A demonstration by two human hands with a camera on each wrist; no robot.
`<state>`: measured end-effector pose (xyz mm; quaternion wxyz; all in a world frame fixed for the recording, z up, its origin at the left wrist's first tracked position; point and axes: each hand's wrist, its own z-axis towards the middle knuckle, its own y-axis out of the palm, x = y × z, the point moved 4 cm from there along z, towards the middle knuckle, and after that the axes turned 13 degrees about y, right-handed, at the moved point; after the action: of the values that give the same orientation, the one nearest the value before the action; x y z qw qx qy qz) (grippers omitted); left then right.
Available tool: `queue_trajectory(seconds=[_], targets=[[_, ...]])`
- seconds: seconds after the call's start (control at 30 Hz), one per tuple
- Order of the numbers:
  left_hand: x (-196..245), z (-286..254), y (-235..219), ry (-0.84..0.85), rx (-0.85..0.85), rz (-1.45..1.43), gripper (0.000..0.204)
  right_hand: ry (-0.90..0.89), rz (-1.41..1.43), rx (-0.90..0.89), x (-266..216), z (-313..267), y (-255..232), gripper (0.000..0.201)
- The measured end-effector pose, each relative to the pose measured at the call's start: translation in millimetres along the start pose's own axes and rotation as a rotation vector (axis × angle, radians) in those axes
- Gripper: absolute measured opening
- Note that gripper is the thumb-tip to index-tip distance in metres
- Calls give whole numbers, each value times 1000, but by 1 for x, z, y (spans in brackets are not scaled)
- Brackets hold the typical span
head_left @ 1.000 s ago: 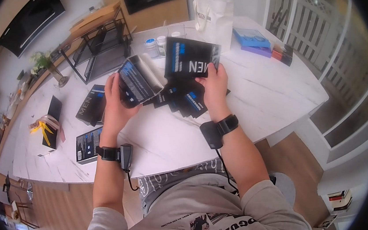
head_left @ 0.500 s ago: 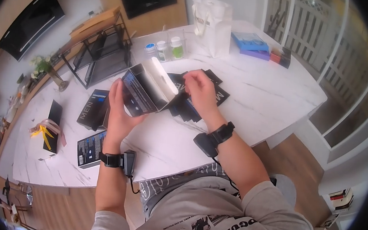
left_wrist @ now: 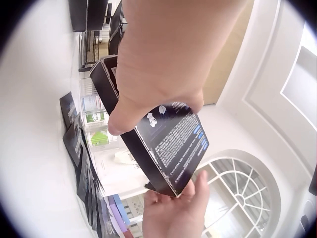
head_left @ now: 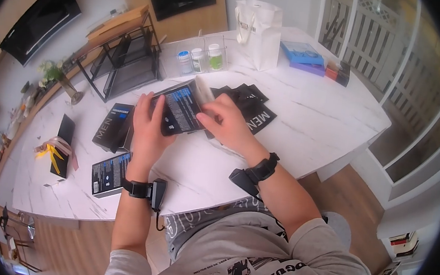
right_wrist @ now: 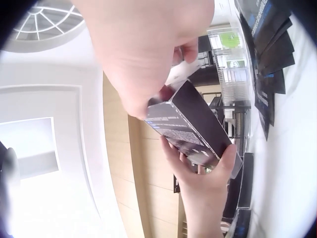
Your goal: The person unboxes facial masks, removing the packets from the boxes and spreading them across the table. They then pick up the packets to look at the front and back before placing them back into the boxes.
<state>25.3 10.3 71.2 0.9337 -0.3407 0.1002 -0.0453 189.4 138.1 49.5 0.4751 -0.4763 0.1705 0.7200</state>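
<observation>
A black box (head_left: 183, 110) with blue and white print is held up over the table, tilted, its end toward the right hand standing open. My left hand (head_left: 147, 122) grips it around its far end, thumb on one side and fingers on the other, as the left wrist view also shows. My right hand (head_left: 227, 119) is at the open end, fingers curled and the thumb at the box edge, holding the white-lined flap (head_left: 204, 89). The inside is mostly hidden by that hand. Close behind it, several flat black sachets (head_left: 254, 109) marked MEN lie fanned on the table.
Left of the hands are another black box (head_left: 113, 130), a lying black box (head_left: 110, 174) and a ribboned box (head_left: 60, 148). Farther back stand a black rack (head_left: 126, 65), several bottles (head_left: 197, 58) in a clear holder, a white paper bag (head_left: 259, 35) and a blue box (head_left: 302, 53).
The right hand has put the sachet it held down on the pile, then moved left to the box's open end. The flap has swung nearer the opening, and the left hand keeps its grip.
</observation>
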Motion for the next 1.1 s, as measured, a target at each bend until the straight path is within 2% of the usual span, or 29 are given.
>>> queue_trajectory(seconds=[0.03, 0.13, 0.23, 0.33, 0.4, 0.47, 0.53, 0.57, 0.67, 0.7, 0.8, 0.83, 0.9, 0.97, 1.03, 1.1], targets=[[3, 1, 0, -2, -15, -24, 100, -125, -84, -23, 1, 2, 4, 21], [2, -1, 5, -35, -39, -39, 92, -61, 1, -43, 10, 1, 7, 24], [5, 0, 3, -47, -85, 29, 100, 130, -66, 2, 13, 3, 3, 25], [-1, -3, 3, -96, -71, 30, 99, 99, 13, 132, 18, 9, -7, 25], [-13, -9, 5, -128, -12, -48, 101, 266, 216, 245, 45, 17, -24, 27], [-21, -13, 1, -213, 59, -154, 103, 322, 762, 332, 47, 22, -37, 29], [-24, -12, -3, -338, 135, -305, 107, 446, 663, 398, 65, 25, -54, 30], [-24, -13, -5, -314, 152, -283, 114, 505, 613, 437, 77, 28, -59, 32], [-25, -15, -4, -289, 341, -369, 118, 610, 50, 542, 119, 38, -62, 34], [-25, -17, -3, -281, 314, -345, 123, 430, -261, 637, 116, 35, -62, 34], [-20, -20, 2, -223, 336, -446, 123, 172, -384, 800, 90, 30, -66, 34], [-20, -20, 3, -158, 342, -454, 124, 212, -233, 616, 89, 32, -64, 31], [-16, -16, 2, -103, 279, -401, 124, 432, 261, 156, 70, 28, -40, 29], [-5, -10, 3, -62, 184, -355, 122, 516, 861, -252, 59, 19, -7, 38], [2, -5, 8, -41, 48, -334, 114, 154, 341, -185, 53, 10, 2, 47], [5, -4, 13, -53, -22, -319, 108, 27, 107, -137, 56, 8, -1, 48]])
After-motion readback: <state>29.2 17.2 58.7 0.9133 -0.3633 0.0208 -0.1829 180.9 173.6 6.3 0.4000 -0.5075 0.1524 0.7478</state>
